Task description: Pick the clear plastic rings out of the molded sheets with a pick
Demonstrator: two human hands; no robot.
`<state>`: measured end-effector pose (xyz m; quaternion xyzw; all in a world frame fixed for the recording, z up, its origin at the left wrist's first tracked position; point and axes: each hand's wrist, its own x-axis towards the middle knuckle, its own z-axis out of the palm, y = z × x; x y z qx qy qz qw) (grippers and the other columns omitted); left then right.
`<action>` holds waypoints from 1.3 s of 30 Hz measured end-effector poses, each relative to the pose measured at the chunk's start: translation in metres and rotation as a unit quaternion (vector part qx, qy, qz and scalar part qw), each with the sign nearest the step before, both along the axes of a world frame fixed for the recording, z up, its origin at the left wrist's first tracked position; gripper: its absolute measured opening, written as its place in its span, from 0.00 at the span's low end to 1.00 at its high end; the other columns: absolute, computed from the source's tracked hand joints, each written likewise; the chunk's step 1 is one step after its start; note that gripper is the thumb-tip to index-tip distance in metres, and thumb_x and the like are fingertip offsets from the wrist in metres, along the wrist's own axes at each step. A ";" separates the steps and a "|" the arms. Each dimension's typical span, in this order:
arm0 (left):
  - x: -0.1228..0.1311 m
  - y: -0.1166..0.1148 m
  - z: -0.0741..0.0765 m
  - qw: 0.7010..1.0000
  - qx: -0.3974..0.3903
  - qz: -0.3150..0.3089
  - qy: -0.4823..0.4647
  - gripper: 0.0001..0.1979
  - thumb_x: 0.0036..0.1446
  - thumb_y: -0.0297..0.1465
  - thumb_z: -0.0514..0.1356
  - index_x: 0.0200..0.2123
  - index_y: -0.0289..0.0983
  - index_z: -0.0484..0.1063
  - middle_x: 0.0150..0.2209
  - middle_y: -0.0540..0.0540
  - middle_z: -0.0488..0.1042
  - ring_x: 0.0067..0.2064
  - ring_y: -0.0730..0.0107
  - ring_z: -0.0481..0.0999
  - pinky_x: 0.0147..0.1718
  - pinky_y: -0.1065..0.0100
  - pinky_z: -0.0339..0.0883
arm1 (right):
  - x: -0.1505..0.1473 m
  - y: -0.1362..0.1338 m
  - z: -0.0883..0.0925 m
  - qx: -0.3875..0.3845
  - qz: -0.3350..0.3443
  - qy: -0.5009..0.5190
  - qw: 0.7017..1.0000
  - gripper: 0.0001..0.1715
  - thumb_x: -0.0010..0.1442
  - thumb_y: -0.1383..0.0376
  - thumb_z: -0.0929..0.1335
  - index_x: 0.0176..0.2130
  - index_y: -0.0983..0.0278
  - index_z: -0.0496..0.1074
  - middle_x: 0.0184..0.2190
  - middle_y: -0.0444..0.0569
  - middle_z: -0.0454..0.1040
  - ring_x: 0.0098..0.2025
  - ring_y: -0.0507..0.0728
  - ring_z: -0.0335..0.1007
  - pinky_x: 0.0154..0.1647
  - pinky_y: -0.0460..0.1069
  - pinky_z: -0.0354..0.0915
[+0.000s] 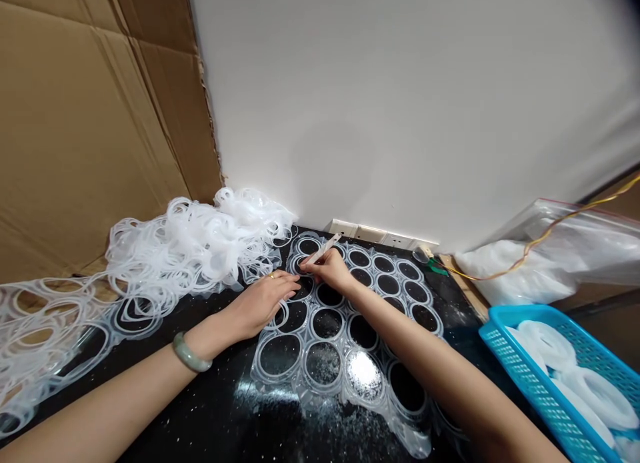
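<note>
Left hand [265, 303] is laid flat on the clear ringed sheet [345, 353] on the black worktop [200, 409], best pressed firmly beside the white tool [323, 248] pinched by the right hand [330, 269].

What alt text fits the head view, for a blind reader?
On a black table, the right hand holds a thin white tool to a clear sheet of ring shapes, on which the left hand rests; loose rings are heaped at left.
</note>
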<state>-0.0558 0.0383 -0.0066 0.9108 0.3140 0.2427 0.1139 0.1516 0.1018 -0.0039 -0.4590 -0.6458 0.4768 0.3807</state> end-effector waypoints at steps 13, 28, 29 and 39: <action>0.005 -0.001 0.002 1.000 0.006 0.007 -0.012 0.16 0.66 0.24 0.48 0.52 0.33 0.71 0.53 0.37 0.73 0.54 0.59 0.71 0.53 0.54 0.67 | -0.002 -0.010 -0.001 0.139 -0.006 -0.138 0.981 0.03 0.54 0.69 0.72 0.30 0.65 0.79 0.29 0.49 0.80 0.28 0.55 0.74 0.30 0.47 0.67; 0.003 0.000 0.003 0.999 -0.007 0.006 -0.042 0.15 0.67 0.25 0.47 0.48 0.34 0.73 0.51 0.38 0.75 0.52 0.61 0.73 0.51 0.56 0.69 | 0.046 0.044 0.041 0.329 -0.228 -0.364 0.841 0.14 0.63 0.67 0.64 0.39 0.65 0.80 0.38 0.55 0.80 0.38 0.59 0.76 0.36 0.48 0.63; 0.002 0.001 0.003 0.999 -0.006 0.006 -0.042 0.15 0.67 0.25 0.48 0.48 0.33 0.73 0.50 0.38 0.75 0.52 0.61 0.73 0.51 0.56 0.70 | 0.054 0.049 0.046 0.316 -0.274 -0.331 0.846 0.14 0.63 0.66 0.64 0.38 0.66 0.80 0.36 0.55 0.80 0.37 0.60 0.76 0.36 0.48 0.64; 0.014 0.004 0.026 0.985 0.005 0.077 -0.156 0.25 0.62 0.30 0.58 0.62 0.39 0.60 0.56 0.38 0.70 0.55 0.55 0.70 0.53 0.52 0.67 | 0.029 -0.012 0.069 0.060 0.016 -0.074 0.995 0.16 0.48 0.57 0.74 0.29 0.70 0.79 0.22 0.51 0.76 0.15 0.48 0.59 0.15 0.46 0.54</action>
